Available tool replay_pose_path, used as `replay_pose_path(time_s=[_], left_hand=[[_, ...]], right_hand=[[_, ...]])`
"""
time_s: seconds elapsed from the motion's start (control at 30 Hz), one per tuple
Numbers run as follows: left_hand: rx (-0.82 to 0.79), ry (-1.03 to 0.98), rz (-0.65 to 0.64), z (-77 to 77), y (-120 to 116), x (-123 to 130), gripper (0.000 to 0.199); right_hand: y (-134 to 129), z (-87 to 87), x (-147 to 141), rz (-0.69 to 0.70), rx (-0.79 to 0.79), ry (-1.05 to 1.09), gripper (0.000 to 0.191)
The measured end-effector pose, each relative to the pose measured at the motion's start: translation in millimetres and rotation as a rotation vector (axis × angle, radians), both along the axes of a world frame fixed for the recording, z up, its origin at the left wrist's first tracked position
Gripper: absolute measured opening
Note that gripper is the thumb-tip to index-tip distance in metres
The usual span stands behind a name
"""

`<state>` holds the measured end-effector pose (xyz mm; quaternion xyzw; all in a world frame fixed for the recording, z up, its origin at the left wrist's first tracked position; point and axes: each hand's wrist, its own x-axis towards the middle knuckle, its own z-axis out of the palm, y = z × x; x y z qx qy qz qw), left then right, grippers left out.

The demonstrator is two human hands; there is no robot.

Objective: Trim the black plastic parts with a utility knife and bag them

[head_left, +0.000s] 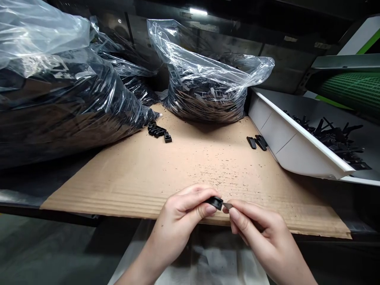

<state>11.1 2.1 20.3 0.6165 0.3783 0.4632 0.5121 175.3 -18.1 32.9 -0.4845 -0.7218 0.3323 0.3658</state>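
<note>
Between thumb and fingers, my left hand point(185, 213) pinches a small black plastic part point(216, 202) with a curved body. My right hand point(258, 225) is closed in a pinch on a small pointed metal blade point(227, 205), its tip touching or very close to the part's right end. Both hands are above the front edge of a cardboard sheet point(142, 174). Dark shavings lie scattered on the cardboard just beyond them. The blade's rear end is hidden by my right fingers.
Several black parts point(158, 131) lie at the left and a few flat black pieces point(257, 142) at the right. Clear plastic bags of parts, one large point(59, 99) and one at the back point(208, 91), flank the cardboard. A white bin point(285, 138) holds black pieces.
</note>
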Motion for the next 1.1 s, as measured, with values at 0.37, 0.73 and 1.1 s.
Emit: replay_pose_path(time_s=[0.37, 0.73, 1.1], left_hand=[[0.002, -0.016, -0.012, 2.4, -3, 0, 0.016], [-0.199, -0.032, 0.086, 3.9, -2, 4, 0.02], [-0.03, 0.215, 0.077, 6.1, -5, 6, 0.029]], right_hand=[[12, 0.6, 11, 0.326, -0.672, 0.444, 0.023], [-7, -7.8, 7, -0.075, -0.032, 0.216, 0.014], [-6, -13.8, 7, -0.114, 0.554, -0.167, 0.02]])
